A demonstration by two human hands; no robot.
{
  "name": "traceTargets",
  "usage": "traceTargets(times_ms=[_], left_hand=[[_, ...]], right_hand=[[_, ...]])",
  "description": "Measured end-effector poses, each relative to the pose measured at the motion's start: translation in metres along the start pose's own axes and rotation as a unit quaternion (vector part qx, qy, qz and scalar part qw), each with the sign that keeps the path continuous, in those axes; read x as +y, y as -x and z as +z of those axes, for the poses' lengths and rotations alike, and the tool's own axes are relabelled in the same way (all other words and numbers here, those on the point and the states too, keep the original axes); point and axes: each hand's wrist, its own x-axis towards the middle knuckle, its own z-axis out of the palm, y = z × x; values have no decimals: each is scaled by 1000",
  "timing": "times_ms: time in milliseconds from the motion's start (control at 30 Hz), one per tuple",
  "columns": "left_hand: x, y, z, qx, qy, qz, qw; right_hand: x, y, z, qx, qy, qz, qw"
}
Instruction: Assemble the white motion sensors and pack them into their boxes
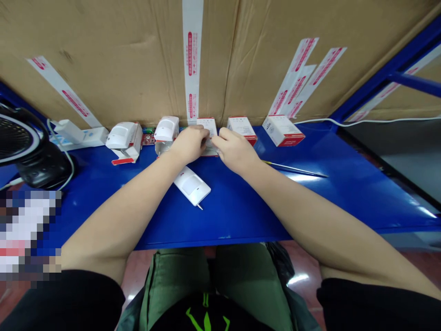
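Both my hands meet at a small white and red carton (208, 125) standing at the back of the blue table (241, 207). My left hand (189, 143) is closed over its front, and my right hand (234, 148) grips it from the right side. A white sensor housing (191, 185) lies flat on the table under my left forearm. Another white sensor (166, 128) stands just left of my left hand.
Two more white and red cartons (242, 128) (283, 130) stand to the right, a white sensor on a box (123, 135) to the left. A thin screwdriver (296, 170) lies right of my right wrist. A black fan (24, 147) sits far left. Cardboard (138, 59) walls the back.
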Motion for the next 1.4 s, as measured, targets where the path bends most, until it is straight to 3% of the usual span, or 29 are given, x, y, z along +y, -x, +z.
traceTargets(times_ms=[133,333,500,667,1000,1200,1400], left_hand=[[-3,1,-3,-26,2,-1,1000],[-10,4,-6,-42,10,11,999],[-10,4,-4,-33,5,18,999],[-10,4,-3,-33,0,30,999],[-9,5,-6,-45,-12,38,998],[-6,7,-11,-49,-18,32,998],[-12,8,-6,-40,8,74,996]], right_hand=[[4,0,11,-5,-33,-75,997],[-9,3,6,-72,-31,-74,994],[-23,6,1,-102,33,-39,993],[-29,7,9,-86,75,12,993],[-33,6,13,-81,46,36,995],[-27,6,9,-54,25,-13,998],[-18,5,-14,29,-41,-33,998]])
